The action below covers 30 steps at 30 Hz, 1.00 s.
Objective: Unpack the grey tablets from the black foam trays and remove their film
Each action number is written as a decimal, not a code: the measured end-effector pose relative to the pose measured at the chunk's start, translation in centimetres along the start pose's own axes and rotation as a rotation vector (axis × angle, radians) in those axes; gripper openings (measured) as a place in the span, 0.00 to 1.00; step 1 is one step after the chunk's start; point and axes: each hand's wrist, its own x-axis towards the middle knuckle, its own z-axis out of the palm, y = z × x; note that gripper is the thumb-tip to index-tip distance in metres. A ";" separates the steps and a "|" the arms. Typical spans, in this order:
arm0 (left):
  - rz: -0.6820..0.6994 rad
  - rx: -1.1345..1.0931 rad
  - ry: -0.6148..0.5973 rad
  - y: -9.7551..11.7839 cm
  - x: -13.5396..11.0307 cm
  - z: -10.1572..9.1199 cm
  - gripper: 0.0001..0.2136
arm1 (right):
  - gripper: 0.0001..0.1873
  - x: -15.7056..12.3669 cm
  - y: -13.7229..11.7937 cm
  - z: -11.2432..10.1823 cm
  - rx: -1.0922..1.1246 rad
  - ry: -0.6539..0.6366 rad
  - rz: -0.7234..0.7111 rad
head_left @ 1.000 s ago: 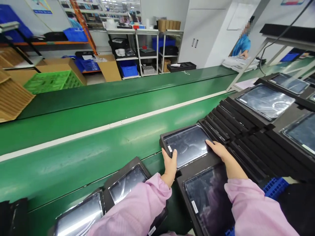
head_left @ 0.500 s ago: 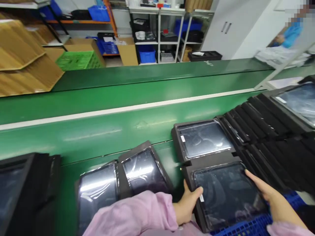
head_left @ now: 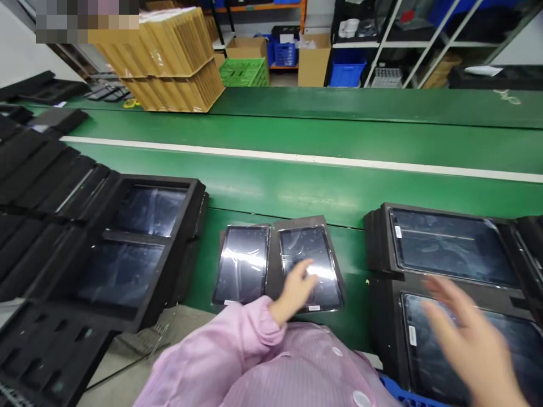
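Two bare hands work apart above a green bench (head_left: 322, 198); neither clasps anything. Clock directions are read from the hand named, with 12 o'clock at the top. The left hand (head_left: 296, 287), in a pink sleeve (head_left: 229, 333), has thumb and fingers parted over the first tablet (head_left: 326, 265), whose screen extends from beneath the fingers toward 1 o'clock; whether the fingertips touch the glass cannot be told. This tablet lies face up on a dark backing, a white label at its lower edge. Just beside it, toward 10 o'clock from the left hand, lies the second tablet (head_left: 244, 263), also face up and strongly reflecting light. The right hand (head_left: 473, 333), blurred, is spread over the lower tablet (head_left: 428, 362) in the right-hand black stack (head_left: 384, 316); contact cannot be judged. The upper tablet (head_left: 452, 243) of that stack lies near 12 o'clock from the right hand, and a blue basket (head_left: 407, 394) shows at 8 o'clock. Well apart from the left hand, toward 9 o'clock, a black tray (head_left: 169, 282) bears two dark screens, one in each compartment. Cardboard dividers (head_left: 169, 62) stand toward 11 o'clock from the left hand, beyond a white line (head_left: 297, 157).
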 end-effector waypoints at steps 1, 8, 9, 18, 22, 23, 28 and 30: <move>-0.006 0.038 0.128 -1.2 0.4 -3.5 0.18 | 0.32 -0.6 -2.5 3.0 0.012 -0.073 -0.081; -0.175 0.286 0.634 -12.3 -0.5 -16.9 0.26 | 0.49 0.7 -5.4 17.5 -0.195 -0.181 0.061; -0.168 0.305 0.625 -13.4 -0.6 -16.7 0.26 | 0.49 1.0 -5.0 17.9 -0.236 -0.187 0.077; -0.055 0.502 0.389 -14.4 1.5 -14.9 0.28 | 0.49 -2.6 -4.1 17.3 -0.422 -0.067 0.207; 0.029 0.592 0.275 -12.7 1.7 -15.2 0.25 | 0.46 -4.7 -4.0 17.9 -0.445 0.006 0.232; 0.073 0.638 0.248 -12.3 1.7 -15.2 0.24 | 0.44 -5.1 -4.1 18.0 -0.465 -0.009 0.184; 0.331 0.995 0.130 -11.4 1.9 -15.0 0.25 | 0.42 -6.5 -4.1 17.9 -0.626 -0.336 -0.375; 0.370 1.017 0.125 -11.6 2.0 -15.0 0.29 | 0.41 -6.8 -4.1 18.1 -0.659 -0.364 -0.436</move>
